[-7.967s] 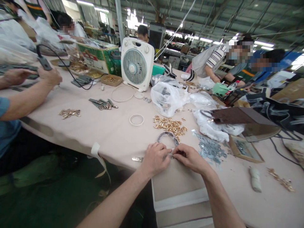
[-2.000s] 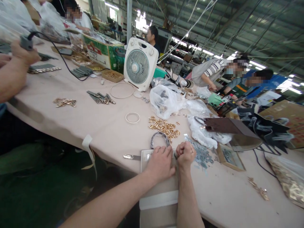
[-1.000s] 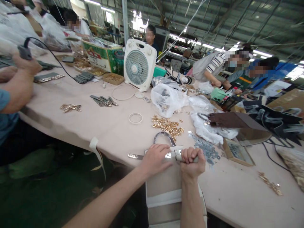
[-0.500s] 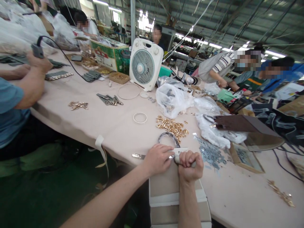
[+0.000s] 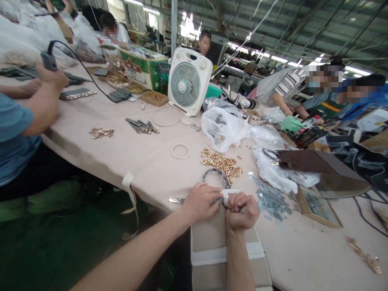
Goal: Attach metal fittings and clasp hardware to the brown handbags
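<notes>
My left hand (image 5: 202, 202) lies palm down, its fingers closed over a grey strap whose shiny metal end (image 5: 176, 200) pokes out to the left. My right hand (image 5: 242, 210) is a fist around a pale, off-white tool (image 5: 232, 190). Most of that tool is hidden by the fingers, so its kind cannot be made out. The fingertips of my left hand touch or nearly touch its near end. Just beyond both hands lies a dark, shiny curved handle (image 5: 216, 173). Under my forearms is a beige panel with white bands (image 5: 209, 279).
Gold metal fittings (image 5: 222, 163) lie beyond my hands, grey metal plates (image 5: 273, 200) to their right. A tape roll (image 5: 180, 150), a white fan (image 5: 190, 83), plastic bags (image 5: 222, 127) and a brown bag (image 5: 321, 167) stand around. A co-worker's hand (image 5: 53, 76) holds a corded device at left.
The view has shifted slightly, so the table things sit a little further right. My right fist has tilted slightly around the pale tool; my left hand stays nearly in place.
</notes>
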Motion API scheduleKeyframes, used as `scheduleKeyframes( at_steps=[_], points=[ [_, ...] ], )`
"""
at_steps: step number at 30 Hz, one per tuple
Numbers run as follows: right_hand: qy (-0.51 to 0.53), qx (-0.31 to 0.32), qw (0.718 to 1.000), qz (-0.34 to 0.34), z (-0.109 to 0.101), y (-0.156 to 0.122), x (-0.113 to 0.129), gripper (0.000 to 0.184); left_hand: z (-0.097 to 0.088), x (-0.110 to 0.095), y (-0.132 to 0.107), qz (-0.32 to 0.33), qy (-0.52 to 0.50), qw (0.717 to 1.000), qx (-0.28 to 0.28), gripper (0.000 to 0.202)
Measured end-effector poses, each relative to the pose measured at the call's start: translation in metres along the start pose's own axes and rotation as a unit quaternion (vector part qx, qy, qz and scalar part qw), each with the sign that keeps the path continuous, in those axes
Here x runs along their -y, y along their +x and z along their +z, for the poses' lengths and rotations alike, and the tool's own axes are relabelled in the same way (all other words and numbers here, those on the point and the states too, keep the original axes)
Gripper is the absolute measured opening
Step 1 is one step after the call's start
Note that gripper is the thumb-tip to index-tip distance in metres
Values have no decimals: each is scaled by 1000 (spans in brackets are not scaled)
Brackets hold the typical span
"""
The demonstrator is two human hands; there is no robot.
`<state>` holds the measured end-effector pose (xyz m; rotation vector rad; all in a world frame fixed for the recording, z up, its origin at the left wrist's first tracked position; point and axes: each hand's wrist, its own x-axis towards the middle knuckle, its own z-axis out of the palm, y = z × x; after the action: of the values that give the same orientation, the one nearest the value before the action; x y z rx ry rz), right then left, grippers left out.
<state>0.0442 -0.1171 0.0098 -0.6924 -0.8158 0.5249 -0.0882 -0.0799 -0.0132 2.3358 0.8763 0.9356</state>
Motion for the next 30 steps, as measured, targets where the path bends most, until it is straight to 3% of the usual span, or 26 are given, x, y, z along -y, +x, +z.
scheduleKeyframes(
  at_steps=[4,8,13,18,21,26,30],
  points=[
    [-25,-2,1000,10,8,4,-4,37,-1,1,0,2,-3,1000,4,26],
    [-89,15,994,67,12,11,-7,41,-4,1,1,9,4,1000,17,26],
    [-216,52,966,132,18,24,-13,48,-10,-2,4,17,-1,999,31,22],
    [-298,97,938,151,27,30,-17,50,-12,-2,4,0,-17,1000,17,23],
    [-247,79,948,184,25,32,-14,49,-11,-1,1,-18,-29,999,-13,29],
    [-33,-21,975,220,4,45,2,42,-8,-3,-6,-52,-46,998,-14,24],
    [-11,-51,974,220,-4,52,12,39,-5,-9,-12,-98,-43,994,-17,24]
  ],
)
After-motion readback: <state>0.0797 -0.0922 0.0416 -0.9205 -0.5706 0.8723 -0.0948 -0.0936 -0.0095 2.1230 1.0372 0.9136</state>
